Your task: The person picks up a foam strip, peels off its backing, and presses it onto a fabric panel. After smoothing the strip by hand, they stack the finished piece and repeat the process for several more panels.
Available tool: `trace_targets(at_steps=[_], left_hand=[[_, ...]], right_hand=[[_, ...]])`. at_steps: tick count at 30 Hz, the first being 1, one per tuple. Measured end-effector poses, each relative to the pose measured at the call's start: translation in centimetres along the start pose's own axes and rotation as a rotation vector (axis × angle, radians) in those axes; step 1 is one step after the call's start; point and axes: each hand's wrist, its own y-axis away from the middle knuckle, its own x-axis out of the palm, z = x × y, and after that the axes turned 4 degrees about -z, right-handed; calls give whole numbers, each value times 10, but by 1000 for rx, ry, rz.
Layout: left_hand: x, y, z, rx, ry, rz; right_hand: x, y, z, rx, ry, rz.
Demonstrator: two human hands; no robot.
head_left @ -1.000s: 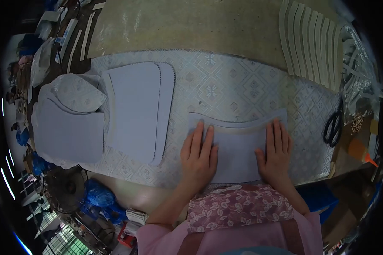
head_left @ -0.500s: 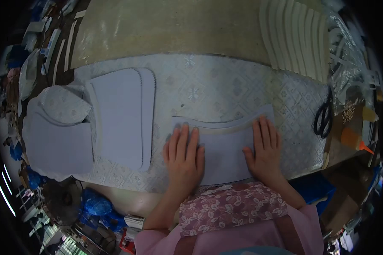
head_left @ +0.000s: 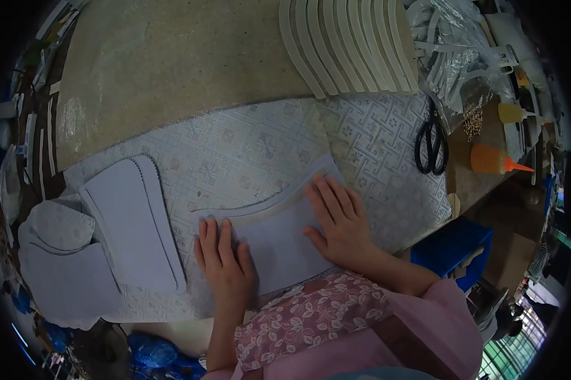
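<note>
A pale grey-lilac cut panel with a curved upper edge lies flat on the patterned cloth. Along that curve runs a lighter strip. My left hand rests palm down on the panel's left side, fingers stretched out and parted. On the right side my right hand also lies flat, its fingertips near the panel's upper right corner and its thumb spread. Neither hand grips anything. The panel's lower edge shows close to the flowered apron.
Overlapping panels and a further grey piece lie at left. Long curved strips are spread at the back. Black-handled scissors, an orange glue bottle and a yellow bottle are at right. A blue crate stands below the table edge.
The camera view has turned to the right, so the table contents appear shifted left and tilted. Both hands stay flat on the panel, with little visible change in their placement.
</note>
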Motion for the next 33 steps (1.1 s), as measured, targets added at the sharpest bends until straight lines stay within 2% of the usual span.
trace_targets(at_steps=[33], left_hand=[[1,1,1,19,-28,5]], right_hand=[[-3,-1,3,28,27,10]])
